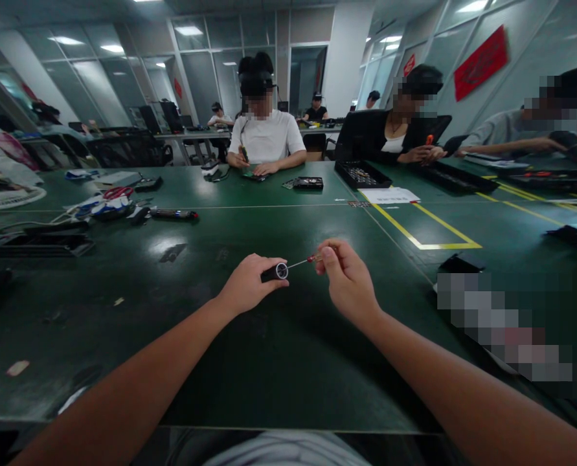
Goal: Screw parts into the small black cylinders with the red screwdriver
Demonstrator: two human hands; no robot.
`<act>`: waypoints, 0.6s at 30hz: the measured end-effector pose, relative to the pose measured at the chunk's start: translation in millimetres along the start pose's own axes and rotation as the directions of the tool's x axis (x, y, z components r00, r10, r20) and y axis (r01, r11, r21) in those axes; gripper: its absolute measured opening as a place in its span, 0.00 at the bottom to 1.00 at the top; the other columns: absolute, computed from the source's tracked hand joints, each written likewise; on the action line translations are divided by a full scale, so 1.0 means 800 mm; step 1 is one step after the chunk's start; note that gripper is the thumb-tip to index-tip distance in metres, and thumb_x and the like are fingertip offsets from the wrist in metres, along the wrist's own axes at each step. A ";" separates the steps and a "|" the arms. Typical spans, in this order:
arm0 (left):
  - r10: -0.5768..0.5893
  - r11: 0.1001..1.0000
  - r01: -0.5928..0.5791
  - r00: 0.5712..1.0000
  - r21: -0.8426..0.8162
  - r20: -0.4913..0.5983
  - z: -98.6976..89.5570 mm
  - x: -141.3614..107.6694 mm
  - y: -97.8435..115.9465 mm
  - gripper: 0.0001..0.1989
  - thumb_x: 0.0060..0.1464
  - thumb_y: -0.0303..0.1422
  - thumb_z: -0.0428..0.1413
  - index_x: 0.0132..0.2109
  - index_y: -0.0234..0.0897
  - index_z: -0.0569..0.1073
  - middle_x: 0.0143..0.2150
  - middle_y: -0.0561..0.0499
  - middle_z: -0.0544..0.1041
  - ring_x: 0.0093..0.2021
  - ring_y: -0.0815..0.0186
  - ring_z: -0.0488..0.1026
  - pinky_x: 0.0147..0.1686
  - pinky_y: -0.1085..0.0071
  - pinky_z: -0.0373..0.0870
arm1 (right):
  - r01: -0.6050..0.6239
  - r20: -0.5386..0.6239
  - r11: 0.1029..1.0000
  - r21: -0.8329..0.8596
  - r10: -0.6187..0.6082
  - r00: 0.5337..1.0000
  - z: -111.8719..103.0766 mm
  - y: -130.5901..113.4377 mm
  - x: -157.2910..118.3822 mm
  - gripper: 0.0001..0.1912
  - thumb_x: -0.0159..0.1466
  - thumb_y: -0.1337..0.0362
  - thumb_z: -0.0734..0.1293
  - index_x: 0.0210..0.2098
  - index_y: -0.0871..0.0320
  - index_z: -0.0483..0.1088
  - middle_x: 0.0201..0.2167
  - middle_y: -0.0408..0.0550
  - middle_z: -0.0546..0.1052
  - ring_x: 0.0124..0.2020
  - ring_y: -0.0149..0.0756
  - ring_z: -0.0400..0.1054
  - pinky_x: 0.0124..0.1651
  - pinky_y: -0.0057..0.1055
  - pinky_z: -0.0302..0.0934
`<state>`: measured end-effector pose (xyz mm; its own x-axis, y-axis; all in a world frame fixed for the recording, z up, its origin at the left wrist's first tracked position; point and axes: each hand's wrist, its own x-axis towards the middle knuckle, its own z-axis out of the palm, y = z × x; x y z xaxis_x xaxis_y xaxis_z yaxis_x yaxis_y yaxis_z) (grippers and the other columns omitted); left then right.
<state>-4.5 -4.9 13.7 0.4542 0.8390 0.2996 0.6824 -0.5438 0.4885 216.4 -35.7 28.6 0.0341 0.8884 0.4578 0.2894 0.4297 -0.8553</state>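
Above the green table, my left hand (249, 281) is wrapped round a short black cylinder (271, 273) with a pale ring at its open end. That end faces right, and I cannot tell what the cylinder is. My right hand (346, 275) pinches the handle of a small screwdriver (311, 259), whose collar looks red. The thin metal shaft points left, and its tip is at the mouth of the cylinder. Whether the tip is inside or only touching the rim is too small to tell. Both forearms reach in from the near edge.
Across the green table (210, 375), a person in a white shirt (269, 136) handles small parts. A dark pen-shaped tool (174, 214) lies left, near red-handled pliers or scissors (118, 192). Black trays (362, 175) and white paper (390, 195) stand at the right. Yellow tape (448, 246) marks the surface.
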 end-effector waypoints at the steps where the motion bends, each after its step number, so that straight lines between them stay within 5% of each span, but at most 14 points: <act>1: -0.006 1.000 0.006 1.000 0.000 0.003 0.000 0.000 0.000 0.21 0.58 0.43 0.63 0.57 0.45 0.76 0.53 0.50 0.80 0.50 0.57 0.74 0.54 0.56 0.68 | 0.005 0.020 1.000 -0.007 -0.004 1.000 0.000 -0.001 -0.001 0.16 0.73 0.51 0.58 0.41 0.54 0.70 0.27 0.42 0.73 0.27 0.33 0.67 0.33 0.33 0.62; 5: -0.009 1.000 0.009 1.000 -0.016 0.000 0.002 -0.001 -0.002 0.20 0.57 0.42 0.64 0.56 0.47 0.76 0.51 0.52 0.80 0.49 0.58 0.74 0.50 0.60 0.69 | 0.027 0.036 0.997 -0.079 -0.024 0.999 0.000 -0.004 -0.004 0.19 0.72 0.49 0.59 0.38 0.54 0.73 0.25 0.42 0.72 0.26 0.33 0.66 0.30 0.32 0.58; 12: -0.081 0.996 0.080 0.995 -0.029 -0.056 0.000 -0.002 -0.004 0.21 0.57 0.44 0.64 0.56 0.46 0.77 0.47 0.50 0.80 0.45 0.57 0.74 0.47 0.60 0.70 | 0.016 0.051 0.996 -0.085 -0.011 0.999 0.000 -0.006 -0.007 0.10 0.72 0.58 0.57 0.48 0.53 0.67 0.35 0.45 0.76 0.35 0.37 0.70 0.41 0.36 0.63; 18: -0.073 0.997 0.072 0.997 -0.016 -0.037 0.000 -0.001 -0.003 0.20 0.56 0.42 0.64 0.55 0.45 0.77 0.49 0.49 0.80 0.48 0.57 0.74 0.49 0.59 0.70 | -0.010 0.077 0.991 -0.134 0.020 0.997 -0.001 -0.008 -0.004 0.20 0.74 0.51 0.54 0.39 0.53 0.71 0.25 0.42 0.72 0.27 0.36 0.67 0.32 0.34 0.59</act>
<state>-6.3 -4.5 12.4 0.3818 0.8763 0.2937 0.7039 -0.4817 0.5221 215.3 -41.3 33.1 -0.0342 0.9068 0.4202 0.4142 0.3955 -0.8198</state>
